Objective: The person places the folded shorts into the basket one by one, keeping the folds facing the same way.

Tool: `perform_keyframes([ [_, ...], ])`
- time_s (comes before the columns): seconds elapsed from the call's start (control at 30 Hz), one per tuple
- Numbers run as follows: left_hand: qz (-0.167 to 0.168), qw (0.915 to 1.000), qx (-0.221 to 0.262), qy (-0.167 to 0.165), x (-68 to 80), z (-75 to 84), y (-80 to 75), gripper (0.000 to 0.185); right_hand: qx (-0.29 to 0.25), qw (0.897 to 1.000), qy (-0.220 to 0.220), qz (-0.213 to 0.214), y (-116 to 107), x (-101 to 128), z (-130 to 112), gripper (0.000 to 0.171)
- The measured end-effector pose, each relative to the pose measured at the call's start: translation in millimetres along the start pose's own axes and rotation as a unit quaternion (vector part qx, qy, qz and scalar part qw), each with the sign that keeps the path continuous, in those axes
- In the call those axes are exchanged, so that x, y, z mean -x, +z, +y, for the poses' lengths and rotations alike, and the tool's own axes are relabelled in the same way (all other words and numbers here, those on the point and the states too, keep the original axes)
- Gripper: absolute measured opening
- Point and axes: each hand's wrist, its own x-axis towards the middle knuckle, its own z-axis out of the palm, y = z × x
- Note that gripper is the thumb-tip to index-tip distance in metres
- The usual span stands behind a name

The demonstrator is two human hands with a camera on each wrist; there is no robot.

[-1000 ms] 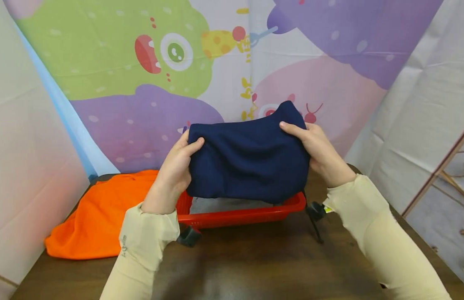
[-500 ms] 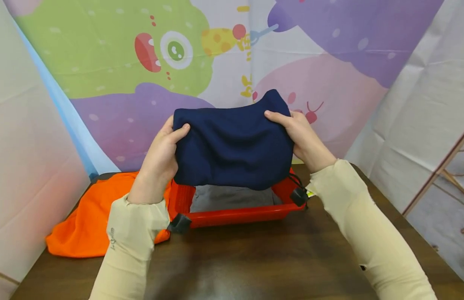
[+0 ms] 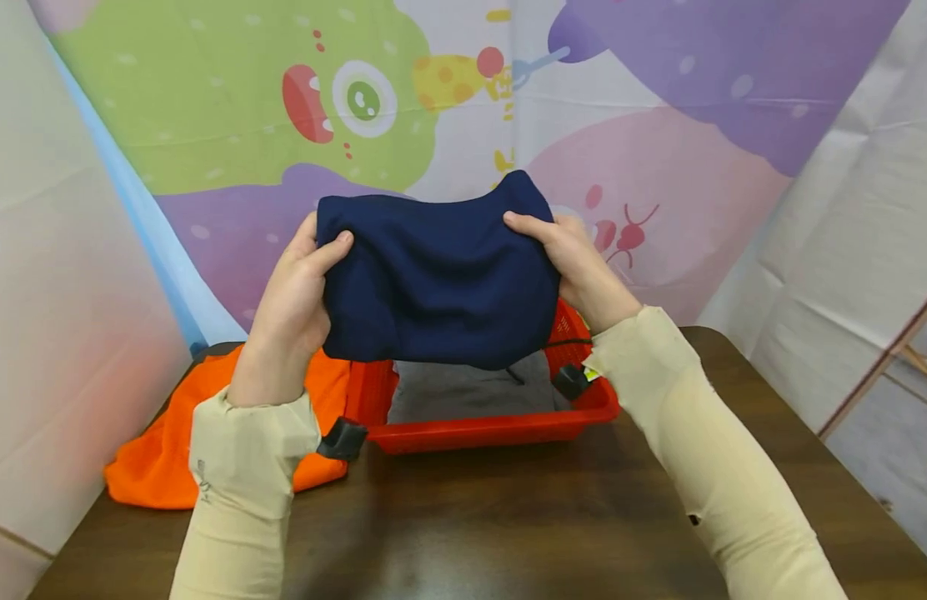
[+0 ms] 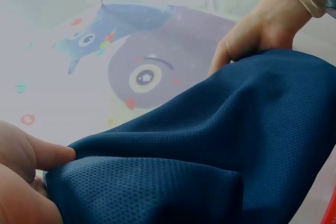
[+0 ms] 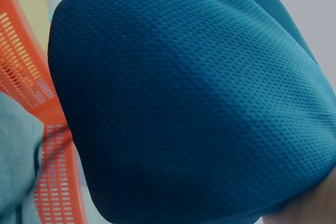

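Head view: looking forward and down from above the forearms, across a dark wooden table (image 3: pixel 508 517) toward a cartoon monster backdrop (image 3: pixel 231 108); both hands, the left hand (image 3: pixel 289 302) and right hand (image 3: pixel 579 265), seen at middle distance with the folded navy cloth (image 3: pixel 433 275) between them.

Left wrist view: very close, beside the thumb, aimed rightward across the navy cloth (image 4: pixel 220 150) to the right hand (image 4: pixel 262 30) and the backdrop beyond.

Right wrist view: nearer yet, pressed close under the navy cloth (image 5: pixel 194 103), mesh weave filling the frame, red basket (image 5: pixel 31 98) at left.

Shared by all three: the cloth; basket (image 3: pixel 501 429) shared by head and right wrist.
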Motion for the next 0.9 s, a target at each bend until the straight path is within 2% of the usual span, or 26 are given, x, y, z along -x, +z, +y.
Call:
perform_keyframes([
  [0.33, -0.001, 0.9998, 0.005, -0.02, -13.3, -6.5, -2.8, 0.022, 0.009, 1.0, 0.003, 0.005, -5.0, -11.2, 3.1, 0.02],
  [0.63, 0.0, 0.9979, 0.006, -0.064, -35.5, -29.0, -14.1, 0.024, 0.005, 1.0, 0.012, 0.019, -15.3, -26.2, 9.4, 0.022],
  [0.77, 0.001, 0.996, -0.001, -0.089, -43.7, -42.5, -18.8, 0.02, 0.004, 0.999, 0.049, 0.022, -22.0, -34.1, 15.7, 0.036],
  [0.9, 0.004, 0.9934, -0.012, -0.114, -51.7, -55.8, -22.8, 0.016, 0.025, 0.995, 0.094, 0.032, -29.2, -40.8, 23.2, 0.052],
])
